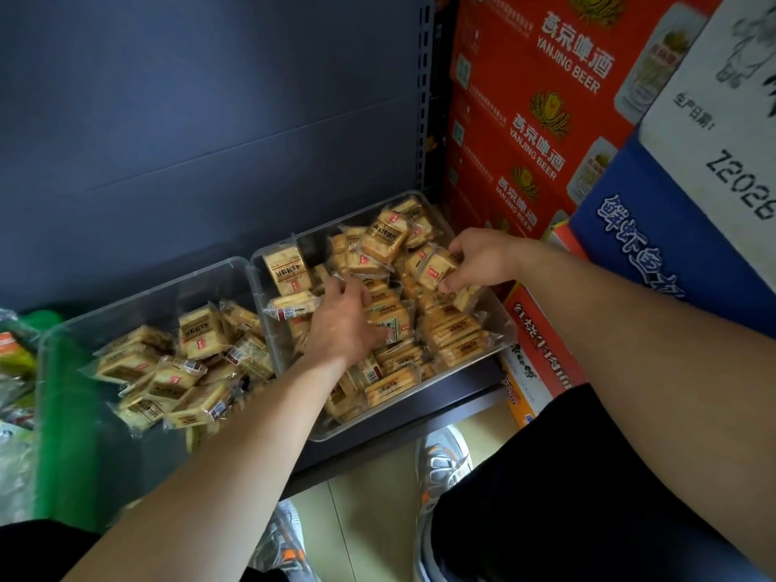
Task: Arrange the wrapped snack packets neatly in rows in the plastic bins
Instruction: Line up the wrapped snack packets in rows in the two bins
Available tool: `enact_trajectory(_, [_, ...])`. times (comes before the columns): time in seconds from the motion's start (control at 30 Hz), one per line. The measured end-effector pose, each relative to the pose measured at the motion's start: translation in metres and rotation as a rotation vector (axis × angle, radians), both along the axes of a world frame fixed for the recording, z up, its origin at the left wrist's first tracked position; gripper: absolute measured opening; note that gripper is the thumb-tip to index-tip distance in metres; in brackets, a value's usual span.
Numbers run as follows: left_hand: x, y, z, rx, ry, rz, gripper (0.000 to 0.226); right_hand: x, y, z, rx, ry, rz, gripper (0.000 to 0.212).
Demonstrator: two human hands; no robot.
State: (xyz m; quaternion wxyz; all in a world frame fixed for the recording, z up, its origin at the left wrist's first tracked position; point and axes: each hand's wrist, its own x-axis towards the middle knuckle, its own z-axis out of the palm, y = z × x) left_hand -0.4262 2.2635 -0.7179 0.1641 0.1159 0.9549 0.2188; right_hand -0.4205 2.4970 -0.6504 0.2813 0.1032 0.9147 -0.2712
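Two clear plastic bins stand side by side on a dark shelf. The right bin (506, 325) is heaped with yellow wrapped snack packets (384, 239), some lying in rough rows near its front. The left bin (54, 342) holds a looser pile of the same packets (197, 333). My left hand (344, 321) reaches into the middle of the right bin with its fingers curled down among the packets. At the bin's right side my right hand (478, 258) pinches one packet (432, 268) between thumb and fingers.
Red beer cartons (541, 102) are stacked right of the shelf, with a blue and white box (672, 195) and an orange carton (541, 350) in front. Green-wrapped goods (17, 363) lie at the far left. My shoes (441, 459) stand on the floor below the shelf edge.
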Motion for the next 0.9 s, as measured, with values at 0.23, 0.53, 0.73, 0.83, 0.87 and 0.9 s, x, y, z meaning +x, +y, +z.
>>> enact_trajectory(0.23, [0.002, 0.005, 0.002, -0.231, 0.068, -0.123, 0.052, 0.001, -0.005, 0.002, -0.011, -0.003, 0.025, 0.031])
enact_trajectory(0.53, [-0.002, -0.034, 0.065, 0.018, -0.021, -0.205, 0.045, 0.002, -0.025, 0.014, -0.229, 0.102, -0.029, 0.047])
enact_trajectory(0.73, [-0.019, -0.052, 0.087, 0.435, -0.198, -0.081, 0.050, -0.005, -0.075, 0.024, -0.422, 0.137, 0.056, 0.039])
enact_trajectory(0.83, [-0.032, -0.063, 0.086, 0.459, -0.157, -0.052, 0.030, -0.012, -0.080, 0.029, -0.493, 0.234, -0.024, 0.029])
enact_trajectory(0.87, [-0.038, -0.069, 0.084, 0.472, -0.136, 0.002, 0.029, -0.014, -0.074, 0.029, -0.452, 0.295, -0.068, 0.025])
enact_trajectory(0.9, [-0.044, -0.076, 0.081, 0.480, -0.117, 0.075, 0.027, -0.017, -0.065, 0.028, -0.383, 0.365, -0.114, 0.021])
